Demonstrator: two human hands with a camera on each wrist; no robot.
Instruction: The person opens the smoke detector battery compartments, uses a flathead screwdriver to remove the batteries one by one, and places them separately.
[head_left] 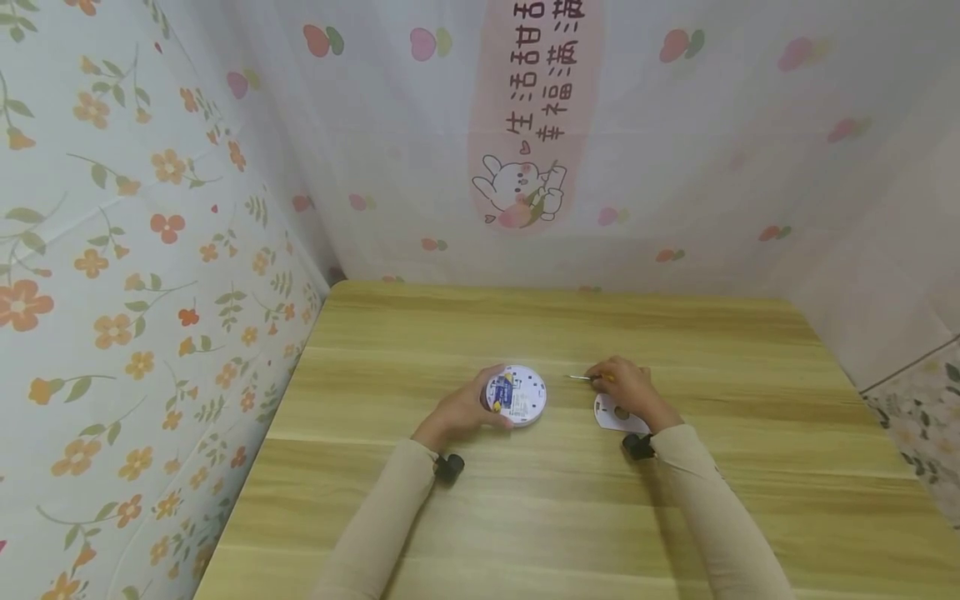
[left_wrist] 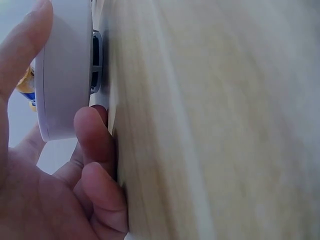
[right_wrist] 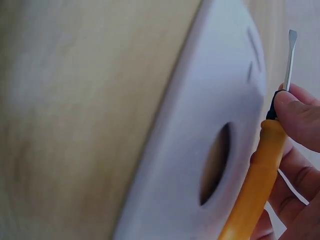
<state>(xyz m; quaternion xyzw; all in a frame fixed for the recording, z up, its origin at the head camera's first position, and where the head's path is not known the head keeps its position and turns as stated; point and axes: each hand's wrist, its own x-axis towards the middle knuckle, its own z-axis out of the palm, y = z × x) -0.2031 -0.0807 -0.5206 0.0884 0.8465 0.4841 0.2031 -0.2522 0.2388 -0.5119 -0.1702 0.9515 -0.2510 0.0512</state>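
My left hand (head_left: 465,408) grips the edge of a round white smoke alarm (head_left: 531,392), its flat face turned up. A blue and yellow battery (head_left: 502,390) shows on that face. In the left wrist view, the thumb and fingers are around the alarm's side wall (left_wrist: 65,65), and a dark slotted part shows on its underside, close to the table. My right hand (head_left: 630,390) holds a flat-tip screwdriver (right_wrist: 257,185) with an orange handle and black collar, its tip towards the alarm. Beneath that hand lies a white mounting plate (head_left: 609,417) with an oval hole, partly hidden.
Both hands work over a wood-grain table (head_left: 480,508). A patterned white curtain (head_left: 390,167) hangs along its far edge, and a floral sheet (head_left: 135,300) hangs on the left. Dark wrist cameras (head_left: 450,468) are worn on both wrists.
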